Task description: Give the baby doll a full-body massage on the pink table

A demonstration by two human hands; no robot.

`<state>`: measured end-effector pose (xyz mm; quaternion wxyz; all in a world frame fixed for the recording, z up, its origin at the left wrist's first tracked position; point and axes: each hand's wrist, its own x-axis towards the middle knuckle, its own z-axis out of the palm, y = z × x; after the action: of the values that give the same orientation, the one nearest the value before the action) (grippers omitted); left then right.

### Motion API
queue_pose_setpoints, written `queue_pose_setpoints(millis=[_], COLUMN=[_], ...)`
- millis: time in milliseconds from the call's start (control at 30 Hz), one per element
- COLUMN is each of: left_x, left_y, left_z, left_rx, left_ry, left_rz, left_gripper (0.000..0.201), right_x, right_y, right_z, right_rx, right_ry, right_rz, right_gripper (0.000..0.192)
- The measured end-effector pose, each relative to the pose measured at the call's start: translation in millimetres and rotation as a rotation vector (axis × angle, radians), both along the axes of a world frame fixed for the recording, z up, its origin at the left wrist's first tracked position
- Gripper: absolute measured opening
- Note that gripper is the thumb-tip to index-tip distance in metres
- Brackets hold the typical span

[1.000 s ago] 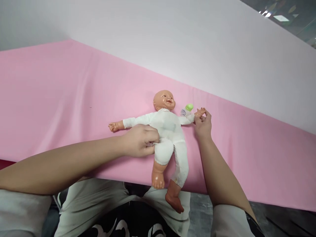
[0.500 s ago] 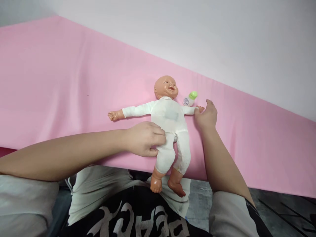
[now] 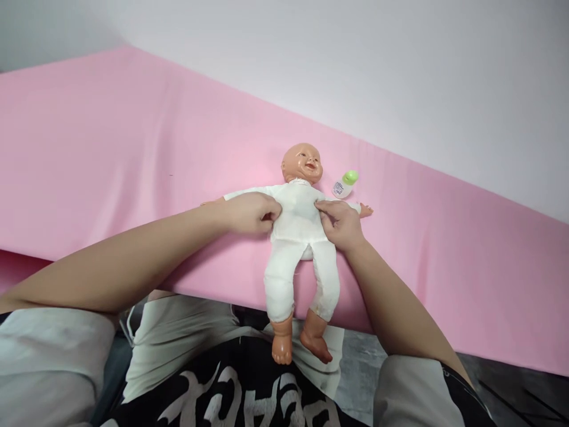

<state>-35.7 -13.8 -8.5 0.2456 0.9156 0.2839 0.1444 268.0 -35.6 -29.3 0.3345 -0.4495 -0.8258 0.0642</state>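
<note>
Head view: a doll [image 3: 299,237] in a white suit is laid face up on the pink cloth [image 3: 111,178], legs hanging over its near edge. Left hand [image 3: 251,212] and right hand [image 3: 340,224] are pinched closed on the chest fabric. A small bottle [image 3: 345,184] lies at 2 o'clock from the head. The suit is fully on; smoothing seems to be what remains.

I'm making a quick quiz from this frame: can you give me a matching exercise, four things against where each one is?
Things:
1. left hand
2. right hand
3. bottle
4. doll's feet

Places:
A. lying on the pink sheet beside the doll's head
B. hanging past the sheet's front edge
C. on the doll's torso, at the side nearer the bottle
D. on the doll's torso, at the side away from the bottle

Pairs: 1-D, 2-C, 3-A, 4-B
</note>
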Motion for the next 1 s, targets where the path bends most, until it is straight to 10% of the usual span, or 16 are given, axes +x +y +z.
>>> queue_pose_setpoints(millis=[233,500,800,1000], left_x=[0,2,5,-6], left_y=[12,8,16,34], left_z=[-6.6,-10.8,-20.4,-24.8], left_rx=[0.135,0.214,0.170,-0.014], left_ry=[-0.007,0.108,0.104,0.041], left_rz=[0.565,0.632,0.701,0.736], left_gripper=[0.042,0.060,0.073,0.109], right_x=[-17,-45,-85,-77], right_y=[-19,-54,-105,-97], right_z=[-0.1,17.7,18.0,18.8], right_rx=[-0.040,0.037,0.253,0.427], right_ry=[-0.107,-0.270,-0.486,-0.154], right_rz=[0.223,0.413,0.614,0.630], right_gripper=[0.070,0.094,0.031,0.022])
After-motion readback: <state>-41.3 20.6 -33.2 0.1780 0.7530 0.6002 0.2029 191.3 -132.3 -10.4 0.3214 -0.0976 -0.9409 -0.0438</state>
